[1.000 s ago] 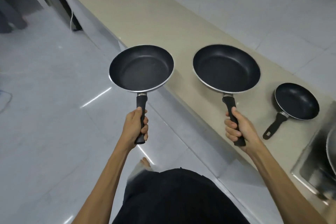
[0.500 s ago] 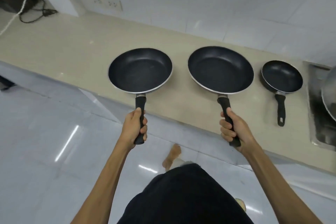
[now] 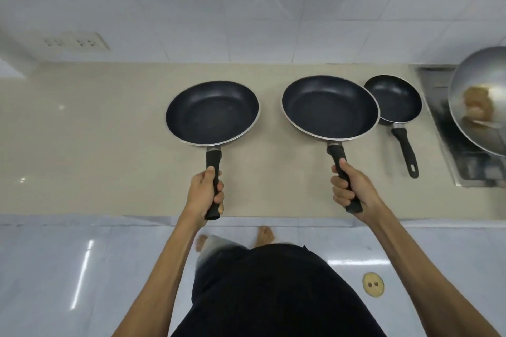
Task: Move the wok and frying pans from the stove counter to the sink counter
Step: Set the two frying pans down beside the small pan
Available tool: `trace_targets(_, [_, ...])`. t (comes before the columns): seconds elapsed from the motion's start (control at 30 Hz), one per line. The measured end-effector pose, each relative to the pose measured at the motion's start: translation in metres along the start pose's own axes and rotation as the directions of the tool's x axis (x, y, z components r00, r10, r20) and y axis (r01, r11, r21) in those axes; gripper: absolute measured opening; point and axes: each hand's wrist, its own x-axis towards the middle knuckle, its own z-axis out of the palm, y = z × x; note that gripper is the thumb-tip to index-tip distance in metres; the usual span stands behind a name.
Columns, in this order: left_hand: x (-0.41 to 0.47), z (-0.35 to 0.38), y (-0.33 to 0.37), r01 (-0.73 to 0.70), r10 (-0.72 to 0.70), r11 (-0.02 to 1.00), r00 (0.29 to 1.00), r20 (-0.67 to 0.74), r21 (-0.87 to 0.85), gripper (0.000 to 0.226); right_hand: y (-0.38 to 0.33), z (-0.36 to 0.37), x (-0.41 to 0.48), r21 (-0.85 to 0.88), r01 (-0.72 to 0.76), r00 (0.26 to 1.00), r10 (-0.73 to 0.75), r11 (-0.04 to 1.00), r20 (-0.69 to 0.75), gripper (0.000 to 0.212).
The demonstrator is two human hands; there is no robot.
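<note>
Two round, dark non-stick frying pans with bright metal rims are held level above the smooth beige stone counter. The left hand is wrapped around the black plastic handle of the medium frying pan, fingers pressed together and curled under, thumb laid along the top. The right hand is closed the same way on the handle of the larger frying pan, whose rim overlaps, as seen from the head camera, the small dark frying pan resting on the counter beside the steel sink. A grey metal wok is seen tilted over the sink at the right edge.

The step in hand is judged to be the setting down of both pans on the sink counter. It is best done with the bases kept flat and lowered evenly, so the smooth coated bottoms are not scraped or slid on the polished stone. The larger pan should be placed clear of the small one, with handles left pointing toward the counter edge but not overhanging it. The grips should be released only once each base is fully seated.
</note>
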Motion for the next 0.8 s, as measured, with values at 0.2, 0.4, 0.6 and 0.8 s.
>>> trace_targets(0.2, [0.033,-0.004,0.017,0.014,-0.018,0.998,0.998,0.064,0.058,0.031,0.003,0.007,0.014,-0.012,0.015,1.0,-0.015,1.0,-0.018,0.031])
trace_targets(0.4, [0.051,-0.004,0.027,0.02,-0.028,0.996,0.996,0.079,0.089,0.033,-0.001,0.013,0.032,-0.008,0.004,1.0,-0.004,1.0,-0.023,0.031])
trace_targets(0.6, [0.067,0.004,0.025,0.032,-0.038,0.996,0.997,0.069,0.081,0.034,-0.007,0.007,0.053,-0.063,-0.002,1.0,0.0,0.998,-0.03,0.031])
trace_targets(0.8, [0.082,0.018,0.019,0.0,-0.007,0.996,0.997,0.073,0.089,0.036,-0.019,-0.007,0.079,-0.09,0.008,1.0,-0.01,0.996,-0.013,0.033])
